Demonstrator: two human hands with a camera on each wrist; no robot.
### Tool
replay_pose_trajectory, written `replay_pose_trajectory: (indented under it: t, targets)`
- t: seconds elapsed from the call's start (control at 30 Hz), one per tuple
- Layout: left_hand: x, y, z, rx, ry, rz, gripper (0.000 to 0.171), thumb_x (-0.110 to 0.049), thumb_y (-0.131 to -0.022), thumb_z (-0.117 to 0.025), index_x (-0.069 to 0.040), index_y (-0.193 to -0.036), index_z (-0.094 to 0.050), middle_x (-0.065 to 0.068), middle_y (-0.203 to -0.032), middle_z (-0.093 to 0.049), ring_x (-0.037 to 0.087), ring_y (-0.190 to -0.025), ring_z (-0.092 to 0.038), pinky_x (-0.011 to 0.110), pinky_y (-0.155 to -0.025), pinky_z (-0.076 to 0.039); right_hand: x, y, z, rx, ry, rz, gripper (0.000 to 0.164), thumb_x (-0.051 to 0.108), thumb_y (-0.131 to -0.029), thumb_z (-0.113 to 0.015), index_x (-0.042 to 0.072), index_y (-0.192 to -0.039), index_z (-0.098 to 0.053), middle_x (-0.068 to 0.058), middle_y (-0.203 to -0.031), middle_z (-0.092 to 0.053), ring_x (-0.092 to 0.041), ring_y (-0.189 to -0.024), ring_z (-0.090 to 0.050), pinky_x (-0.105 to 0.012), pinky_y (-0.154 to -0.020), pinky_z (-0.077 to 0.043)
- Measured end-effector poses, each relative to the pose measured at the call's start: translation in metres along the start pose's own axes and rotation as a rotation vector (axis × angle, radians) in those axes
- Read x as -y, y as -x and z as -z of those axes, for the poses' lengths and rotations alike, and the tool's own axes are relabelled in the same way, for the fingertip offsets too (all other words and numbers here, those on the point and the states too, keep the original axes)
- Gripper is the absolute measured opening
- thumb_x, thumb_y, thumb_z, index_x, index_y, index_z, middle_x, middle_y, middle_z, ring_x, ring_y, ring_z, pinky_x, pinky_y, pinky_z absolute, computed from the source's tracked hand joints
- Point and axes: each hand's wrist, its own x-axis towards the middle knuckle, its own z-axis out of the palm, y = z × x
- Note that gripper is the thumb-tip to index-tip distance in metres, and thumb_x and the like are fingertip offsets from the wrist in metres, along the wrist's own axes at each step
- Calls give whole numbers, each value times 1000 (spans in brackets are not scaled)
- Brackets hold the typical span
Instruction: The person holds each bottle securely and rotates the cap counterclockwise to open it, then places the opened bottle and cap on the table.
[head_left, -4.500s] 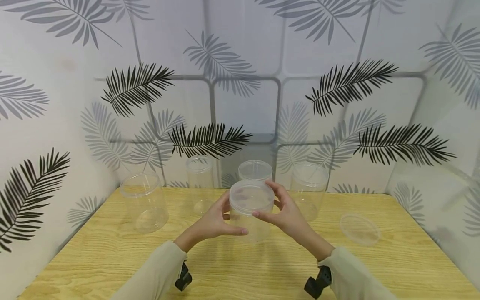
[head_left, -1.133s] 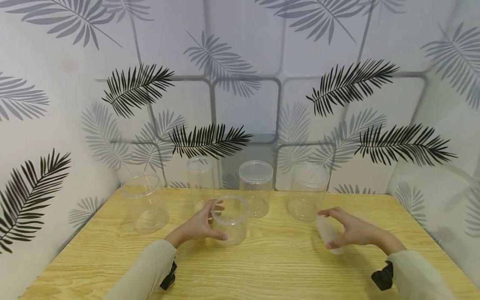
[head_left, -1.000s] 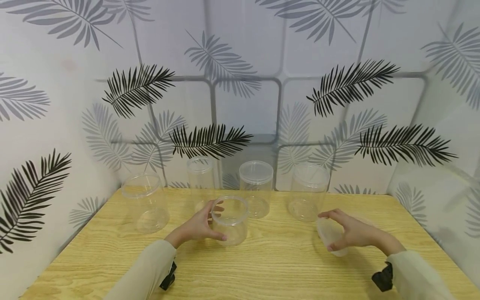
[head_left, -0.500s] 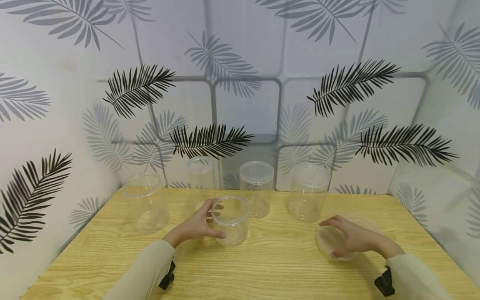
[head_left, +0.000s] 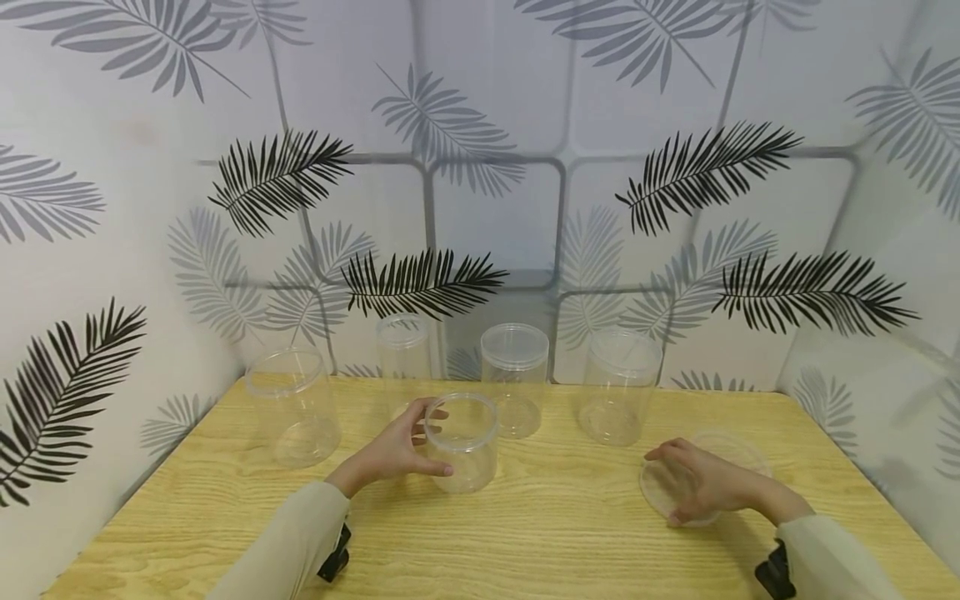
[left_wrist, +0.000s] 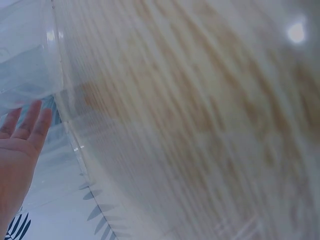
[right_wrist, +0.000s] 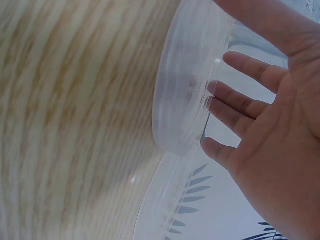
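Observation:
A short clear plastic jar (head_left: 472, 467) with no lid on stands upright near the table's middle. My left hand (head_left: 401, 450) holds its left side, thumb in front and fingers behind. In the left wrist view, fingertips (left_wrist: 37, 115) reach up to the clear jar wall. On the right, a round translucent lid (head_left: 658, 493) lies flat on the wood. Over it is my right hand (head_left: 708, 482), thumb and fingers spread at the lid's edge. The right wrist view shows straight, parted fingers (right_wrist: 245, 110) beside the rim of the lid (right_wrist: 177, 85).
Behind stand a wide open clear jar (head_left: 303, 417) on the left, a narrow jar (head_left: 405, 367), a lidded jar (head_left: 516, 387) and another lidded jar (head_left: 618, 392). A second thin lid (head_left: 738, 446) lies behind my right hand. A leaf-patterned wall covering (head_left: 495, 208) borders the wooden table (head_left: 487, 550).
The lid came off the short jar, went right in my right hand, and was lowered from tilted to flat; those fingers have loosened. The jar moved slightly left and now stands with my left hand round it.

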Motion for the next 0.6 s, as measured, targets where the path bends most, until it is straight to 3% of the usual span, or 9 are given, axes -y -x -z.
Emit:
replay_pose_trajectory:
  t: [0.13, 0.33, 0.6]
  targets:
    - [-1, 1, 0, -2, -2, 3, 86, -20, -70, -80, -12, -138, -26, 22, -139, -35, 41, -125, -39, 54, -102, -34, 0, 0, 0, -3, -7, -6, 77, 27, -64, -82, -5, -123, -44, -27, -121, -40, -51, -111, -39, -63, -84, -39]
    - [-5, 3, 1, -8, -26, 5, 91, -25, -70, -80, -12, -140, -24, 22, -140, -34, 41, -126, -39, 56, -102, -32, 5, -4, 1, -76, 88, -8, 73, 34, -69, -78, -2, -124, -46, -23, -123, -45, -45, -111, -45, -58, -86, -42]
    - [-13, 9, 5, -35, -72, 13, 93, -29, -70, -79, -14, -142, -21, 18, -140, -35, 40, -126, -39, 55, -101, -33, 23, -15, 9, -135, 61, -34, 64, 32, -77, -72, 3, -127, -45, -22, -129, -45, -46, -119, -41, -60, -89, -39]
